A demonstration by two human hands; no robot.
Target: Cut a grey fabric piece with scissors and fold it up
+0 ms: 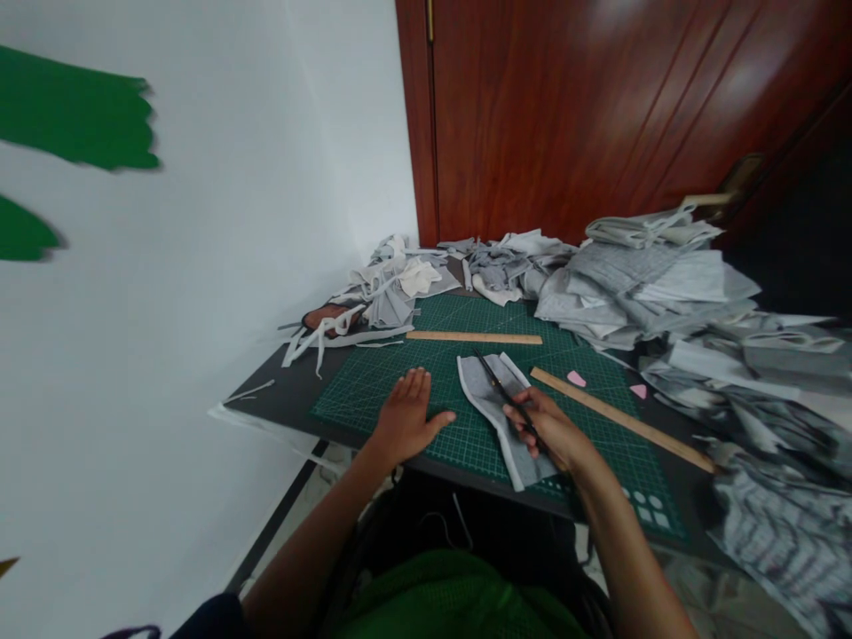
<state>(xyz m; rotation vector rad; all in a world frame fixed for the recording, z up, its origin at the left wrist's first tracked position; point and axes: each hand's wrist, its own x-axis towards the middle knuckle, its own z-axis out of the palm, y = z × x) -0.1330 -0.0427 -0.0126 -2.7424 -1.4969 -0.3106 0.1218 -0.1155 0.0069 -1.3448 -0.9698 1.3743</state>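
The left hand (pixel 407 417) lies flat and unoccupied on the mat (pixel 363 382). The right hand (pixel 544 428) grips scissors (pixel 496 382) over a grey cloth (pixel 477 382).

No readable text or numbers
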